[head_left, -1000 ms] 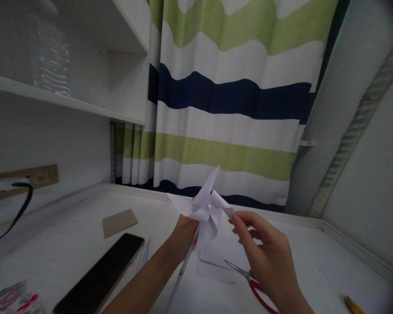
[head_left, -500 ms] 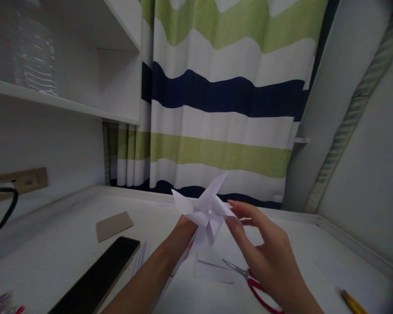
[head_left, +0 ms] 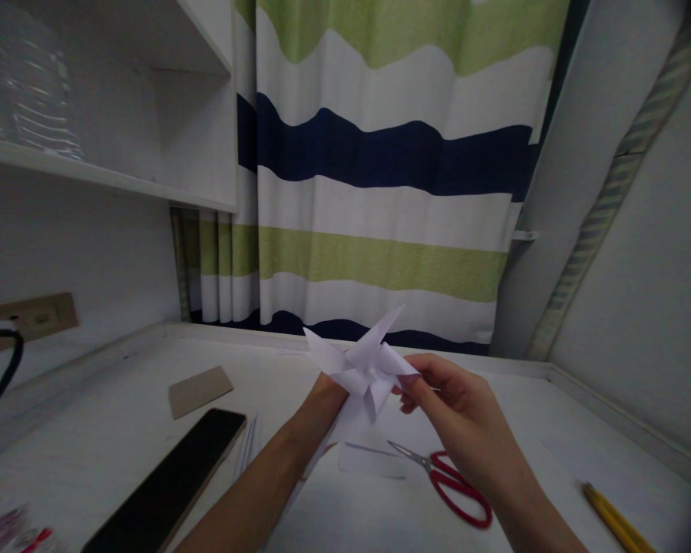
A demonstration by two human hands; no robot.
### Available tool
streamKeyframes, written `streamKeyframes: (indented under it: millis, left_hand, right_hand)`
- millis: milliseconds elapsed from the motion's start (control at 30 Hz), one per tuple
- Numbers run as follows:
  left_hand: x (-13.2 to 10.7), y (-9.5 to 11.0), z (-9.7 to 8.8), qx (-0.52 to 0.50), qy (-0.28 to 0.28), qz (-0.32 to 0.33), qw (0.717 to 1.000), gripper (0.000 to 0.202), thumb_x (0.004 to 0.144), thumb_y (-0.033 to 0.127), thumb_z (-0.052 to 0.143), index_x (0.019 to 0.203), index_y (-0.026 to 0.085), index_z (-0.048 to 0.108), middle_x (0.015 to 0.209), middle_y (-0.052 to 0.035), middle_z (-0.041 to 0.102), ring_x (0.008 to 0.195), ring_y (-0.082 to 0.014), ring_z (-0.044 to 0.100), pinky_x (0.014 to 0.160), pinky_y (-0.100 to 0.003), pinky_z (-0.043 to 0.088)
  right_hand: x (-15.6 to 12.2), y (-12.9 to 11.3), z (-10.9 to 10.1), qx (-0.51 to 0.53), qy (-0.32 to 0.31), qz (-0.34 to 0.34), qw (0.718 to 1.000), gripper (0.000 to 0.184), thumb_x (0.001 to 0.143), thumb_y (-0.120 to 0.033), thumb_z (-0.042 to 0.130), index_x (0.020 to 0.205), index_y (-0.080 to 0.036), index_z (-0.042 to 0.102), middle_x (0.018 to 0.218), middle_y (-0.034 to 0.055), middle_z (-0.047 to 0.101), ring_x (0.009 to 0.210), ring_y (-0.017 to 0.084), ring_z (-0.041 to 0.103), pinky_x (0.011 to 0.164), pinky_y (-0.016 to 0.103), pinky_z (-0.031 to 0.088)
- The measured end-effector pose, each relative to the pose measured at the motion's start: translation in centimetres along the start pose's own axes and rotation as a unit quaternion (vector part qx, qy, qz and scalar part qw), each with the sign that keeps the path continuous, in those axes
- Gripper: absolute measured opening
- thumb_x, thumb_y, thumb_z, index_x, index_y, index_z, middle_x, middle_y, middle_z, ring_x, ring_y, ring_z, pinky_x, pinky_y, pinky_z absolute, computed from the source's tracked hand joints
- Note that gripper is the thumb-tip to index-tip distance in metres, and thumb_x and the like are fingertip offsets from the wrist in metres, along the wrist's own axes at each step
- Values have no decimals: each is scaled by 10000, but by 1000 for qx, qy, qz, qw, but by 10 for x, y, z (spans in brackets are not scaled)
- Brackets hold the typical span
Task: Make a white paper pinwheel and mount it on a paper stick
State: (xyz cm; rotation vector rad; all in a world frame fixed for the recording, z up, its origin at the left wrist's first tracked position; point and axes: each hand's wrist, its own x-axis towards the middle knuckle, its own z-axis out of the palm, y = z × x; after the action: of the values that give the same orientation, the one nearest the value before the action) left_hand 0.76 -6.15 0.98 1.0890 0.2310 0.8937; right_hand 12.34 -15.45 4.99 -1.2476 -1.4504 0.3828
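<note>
A white paper pinwheel (head_left: 364,367) with a small bead at its centre is held up above the white desk (head_left: 120,430). My left hand (head_left: 322,407) is closed behind it, gripping the pinwheel's stick, which runs down under the wrist. My right hand (head_left: 449,399) pinches the tip of the pinwheel's right blade between thumb and fingers. Red-handled scissors (head_left: 452,480) lie on the desk just under my right hand, beside white paper scraps (head_left: 371,461).
A dark phone (head_left: 173,480) lies at the lower left, with a brown card piece (head_left: 200,390) behind it. Yellow pencils (head_left: 613,514) rest at the lower right. A wall shelf (head_left: 104,177) holds a clear bottle. A striped curtain (head_left: 380,192) hangs behind the desk.
My right hand opened beside the pinwheel, then closed on its right blade. The pinwheel has turned slightly. The camera has shifted a little to the right.
</note>
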Motion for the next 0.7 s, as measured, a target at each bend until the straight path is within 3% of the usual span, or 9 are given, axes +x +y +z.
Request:
streamKeyframes:
  millis: [100,200,300,367,500,600,700]
  left_hand:
    - [0,0,2,1,-22,-16,1000,217,621,341,679,643,132,625,413,38,493,342,-67,400,417,-202,319]
    - [-1,-1,4,11,-42,-9,999,325,608,398,678,804,142,639,425,29,515,388,-104,466,430,-209,340]
    - [-1,-2,3,42,-30,-7,999,358,609,424,667,818,134,650,375,36,491,346,-98,432,395,-206,322]
    - [-1,-3,2,57,-19,10,998,318,634,394,653,819,136,653,399,30,516,366,-105,454,422,-213,354]
    - [1,-4,1,57,-6,67,996,273,648,349,643,841,157,647,527,-1,594,545,-160,555,554,-240,421]
    - [3,-9,-4,51,-9,49,997,219,666,311,637,819,153,648,541,-6,598,536,-147,548,552,-234,417]
    - [3,-13,-9,38,-21,12,999,219,664,319,643,787,138,648,509,0,575,425,-99,486,445,-204,365]
  right_hand:
    - [-2,-3,-7,-54,-16,-20,998,206,796,-204,478,970,-202,586,756,19,628,664,149,573,578,261,479]
    - [-4,-3,-11,-136,14,-64,989,311,787,-180,478,1092,-237,498,891,35,612,761,169,575,577,256,482]
    - [-4,0,-8,-154,33,-110,981,235,776,-152,475,984,-224,560,884,36,623,800,177,574,638,273,482]
    - [-2,2,-5,-119,35,-99,987,184,769,-136,480,893,-211,593,829,26,638,774,169,580,667,278,473]
    - [1,3,-1,-12,38,-14,999,135,749,-139,495,820,-184,600,687,8,621,622,143,563,577,263,463]
    - [2,1,-2,66,17,28,997,115,730,-142,517,791,-177,607,653,-3,616,573,123,542,542,242,448]
    - [3,1,-5,114,-12,41,993,106,721,-149,540,778,-179,624,639,-15,618,551,103,524,531,220,430]
